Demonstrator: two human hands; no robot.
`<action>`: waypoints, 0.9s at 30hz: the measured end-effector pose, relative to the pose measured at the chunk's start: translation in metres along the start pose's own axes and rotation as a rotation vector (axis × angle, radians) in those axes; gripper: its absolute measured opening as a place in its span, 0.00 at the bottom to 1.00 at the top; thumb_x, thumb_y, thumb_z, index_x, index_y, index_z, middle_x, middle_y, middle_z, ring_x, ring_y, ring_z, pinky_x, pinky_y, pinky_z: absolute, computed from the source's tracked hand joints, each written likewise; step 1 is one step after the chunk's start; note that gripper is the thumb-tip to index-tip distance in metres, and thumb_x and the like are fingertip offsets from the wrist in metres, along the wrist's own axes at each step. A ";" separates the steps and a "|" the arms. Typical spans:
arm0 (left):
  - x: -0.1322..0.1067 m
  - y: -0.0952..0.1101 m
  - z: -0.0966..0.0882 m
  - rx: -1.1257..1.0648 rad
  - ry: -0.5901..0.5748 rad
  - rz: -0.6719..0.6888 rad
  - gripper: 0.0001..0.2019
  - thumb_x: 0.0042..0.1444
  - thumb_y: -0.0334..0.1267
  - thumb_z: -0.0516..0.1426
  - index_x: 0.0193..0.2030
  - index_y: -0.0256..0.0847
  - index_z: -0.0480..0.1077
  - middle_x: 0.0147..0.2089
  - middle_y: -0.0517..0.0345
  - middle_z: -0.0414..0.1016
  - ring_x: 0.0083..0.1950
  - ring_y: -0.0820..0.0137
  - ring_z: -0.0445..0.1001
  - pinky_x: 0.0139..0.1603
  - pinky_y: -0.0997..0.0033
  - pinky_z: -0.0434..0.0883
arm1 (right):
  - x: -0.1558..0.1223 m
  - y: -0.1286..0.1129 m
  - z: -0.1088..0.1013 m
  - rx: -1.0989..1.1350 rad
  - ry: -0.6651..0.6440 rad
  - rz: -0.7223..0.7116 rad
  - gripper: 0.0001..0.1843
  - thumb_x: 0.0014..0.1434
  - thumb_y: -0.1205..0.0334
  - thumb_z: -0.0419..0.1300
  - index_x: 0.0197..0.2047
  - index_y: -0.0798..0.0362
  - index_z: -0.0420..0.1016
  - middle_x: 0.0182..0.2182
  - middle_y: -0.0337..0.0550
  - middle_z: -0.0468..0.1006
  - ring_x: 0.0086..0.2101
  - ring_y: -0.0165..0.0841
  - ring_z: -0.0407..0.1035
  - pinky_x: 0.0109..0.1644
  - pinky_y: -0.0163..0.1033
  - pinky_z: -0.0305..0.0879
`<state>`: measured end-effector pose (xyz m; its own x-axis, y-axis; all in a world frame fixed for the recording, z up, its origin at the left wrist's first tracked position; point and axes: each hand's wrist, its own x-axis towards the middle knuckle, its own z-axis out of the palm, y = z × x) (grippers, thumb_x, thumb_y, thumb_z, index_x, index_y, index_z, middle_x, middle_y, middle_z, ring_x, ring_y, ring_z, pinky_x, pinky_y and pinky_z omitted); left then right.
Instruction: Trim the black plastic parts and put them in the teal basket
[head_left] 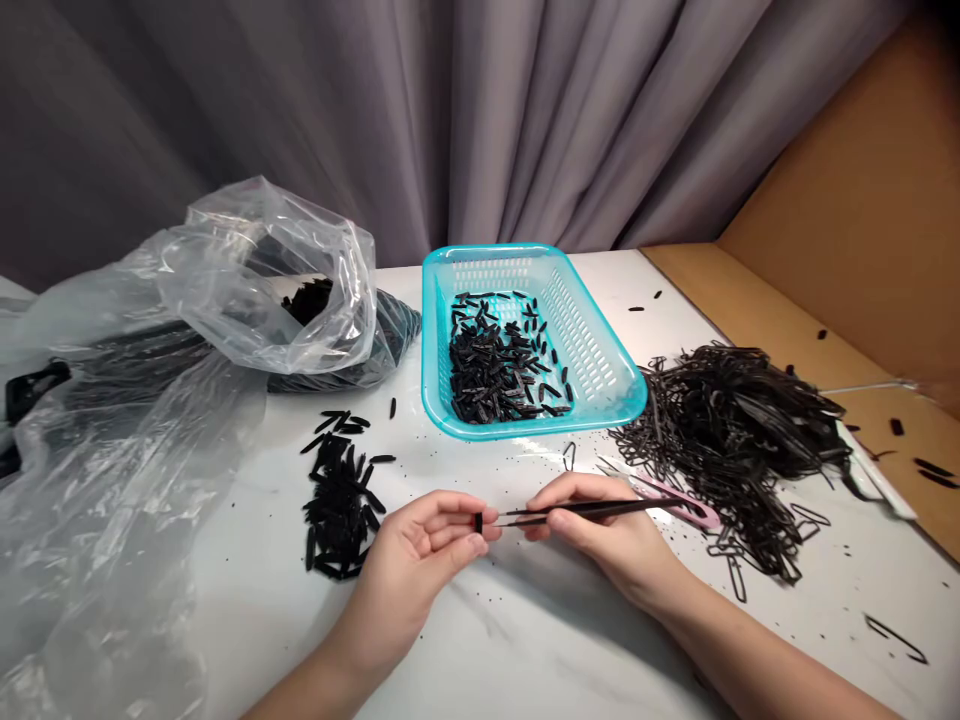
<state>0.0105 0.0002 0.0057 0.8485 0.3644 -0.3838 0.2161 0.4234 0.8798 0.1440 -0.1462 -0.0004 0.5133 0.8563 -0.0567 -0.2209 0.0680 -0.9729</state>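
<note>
My left hand (424, 545) pinches a small black tube piece (478, 521) between thumb and fingertips, just above the white table. My right hand (592, 530) grips black tweezers (592, 509), whose tips point left and meet the small piece. Both hands sit near the table's front edge, almost touching. A loose pile of black tube pieces (341, 495) lies just left of my left hand. A tangled heap of thin black loops (739, 430) lies to the right of my right hand.
A turquoise plastic basket (600, 350) holding several black pieces stands behind the hands. A big clear plastic bag (225, 300) with more black pieces covers the left side. Pink scissors (679, 505) lie by the heap. Brown cardboard (825, 300) lines the right edge.
</note>
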 end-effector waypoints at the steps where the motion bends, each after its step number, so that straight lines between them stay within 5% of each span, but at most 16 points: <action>1: 0.000 0.000 -0.001 -0.024 -0.004 0.001 0.07 0.52 0.29 0.60 0.38 0.39 0.71 0.40 0.55 0.78 0.43 0.70 0.75 0.44 0.76 0.71 | 0.001 0.000 -0.001 -0.003 0.014 -0.006 0.04 0.54 0.65 0.62 0.34 0.52 0.77 0.27 0.39 0.79 0.30 0.26 0.74 0.36 0.28 0.70; 11: -0.005 0.002 -0.001 -0.215 -0.080 -0.099 0.07 0.56 0.28 0.56 0.41 0.39 0.71 0.41 0.55 0.78 0.47 0.70 0.74 0.45 0.77 0.71 | -0.003 0.000 0.000 -0.087 -0.007 -0.050 0.06 0.54 0.67 0.62 0.36 0.50 0.76 0.30 0.39 0.79 0.32 0.27 0.74 0.37 0.29 0.70; 27: -0.004 -0.002 -0.001 -0.139 -0.101 -0.069 0.09 0.56 0.28 0.56 0.43 0.39 0.71 0.43 0.55 0.78 0.43 0.73 0.75 0.44 0.78 0.71 | -0.006 -0.001 -0.001 -0.246 -0.102 -0.088 0.06 0.55 0.67 0.60 0.38 0.52 0.75 0.34 0.42 0.79 0.34 0.29 0.73 0.39 0.32 0.70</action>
<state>0.0065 -0.0014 0.0053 0.8796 0.2490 -0.4054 0.2122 0.5573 0.8027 0.1418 -0.1517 0.0010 0.4324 0.9007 0.0417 0.0350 0.0294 -0.9990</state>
